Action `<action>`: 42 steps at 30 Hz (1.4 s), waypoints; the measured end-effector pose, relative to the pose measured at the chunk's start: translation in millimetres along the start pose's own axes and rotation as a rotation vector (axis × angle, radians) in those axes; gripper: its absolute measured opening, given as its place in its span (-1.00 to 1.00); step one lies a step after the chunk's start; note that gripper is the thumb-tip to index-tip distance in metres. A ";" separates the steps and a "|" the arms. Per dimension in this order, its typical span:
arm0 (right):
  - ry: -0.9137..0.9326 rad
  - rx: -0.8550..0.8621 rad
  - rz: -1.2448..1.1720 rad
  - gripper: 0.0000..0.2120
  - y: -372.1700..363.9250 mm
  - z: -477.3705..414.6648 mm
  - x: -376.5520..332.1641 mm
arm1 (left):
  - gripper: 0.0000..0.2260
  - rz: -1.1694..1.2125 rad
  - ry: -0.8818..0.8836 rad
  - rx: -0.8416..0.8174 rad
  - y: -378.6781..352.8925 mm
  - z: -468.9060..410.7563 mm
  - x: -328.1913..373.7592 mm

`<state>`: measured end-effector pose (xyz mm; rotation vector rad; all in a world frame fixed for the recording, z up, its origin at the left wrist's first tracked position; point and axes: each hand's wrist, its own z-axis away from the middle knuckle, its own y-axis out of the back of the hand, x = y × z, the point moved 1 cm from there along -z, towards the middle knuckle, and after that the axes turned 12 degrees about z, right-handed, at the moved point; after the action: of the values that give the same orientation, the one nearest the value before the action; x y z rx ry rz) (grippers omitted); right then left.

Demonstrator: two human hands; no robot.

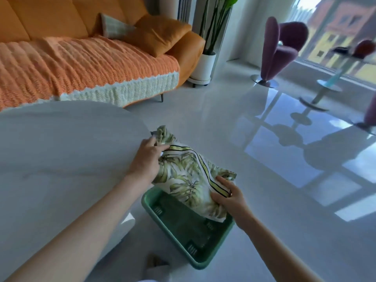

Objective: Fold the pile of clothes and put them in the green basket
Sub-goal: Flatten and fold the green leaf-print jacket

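Gripping one folded leaf-print garment, left hand at ten o'clock, right hand at four, above one green basket.

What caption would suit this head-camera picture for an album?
Left hand and right hand hold a folded leaf-print garment over the green basket.

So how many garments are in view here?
1: a folded leaf-print garment, held by the left hand and right hand over the green basket. It hides part of the basket, so more could lie beneath.
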<state>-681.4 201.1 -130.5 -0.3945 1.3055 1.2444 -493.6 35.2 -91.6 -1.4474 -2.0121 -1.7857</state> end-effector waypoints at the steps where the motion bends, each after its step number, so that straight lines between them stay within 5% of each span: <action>1: -0.028 0.040 -0.004 -0.47 6.5 -6.0 16.9 | -0.44 -0.030 -0.057 -0.046 -22.4 -12.9 8.0; 6: -0.147 0.184 0.070 -0.46 6.1 -38.0 104.5 | -0.48 -0.165 -0.157 -0.248 -135.7 -31.8 1.1; 15: -0.368 0.176 0.263 -0.46 -88.1 -100.2 232.5 | -0.45 -0.163 0.047 -0.430 -280.6 16.3 -143.5; 21: -0.675 -0.090 0.594 -0.28 -128.8 -117.5 283.0 | -0.54 -0.368 0.216 -0.610 -331.6 47.0 -186.9; 26: -0.274 0.169 0.990 -0.08 -150.4 -115.4 289.2 | -0.45 -0.369 0.098 -0.822 -346.8 70.4 -187.4; 32: -0.421 -0.116 0.923 -0.07 -151.3 -131.0 305.3 | -0.26 -0.420 0.207 -1.008 -360.8 70.8 -204.2; 38: -0.512 -0.210 0.794 -0.16 -132.6 -141.8 283.3 | -0.38 -0.339 0.353 -1.020 -341.6 61.5 -182.4; 42: -0.386 -0.139 0.729 -0.09 -91.2 -139.4 226.6 | -0.56 -0.006 0.446 -0.750 -295.7 41.8 -129.8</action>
<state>-722.5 158.2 -405.4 0.2562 1.0518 1.9115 -600.9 33.3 -399.0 -0.9895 -1.1767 -2.7214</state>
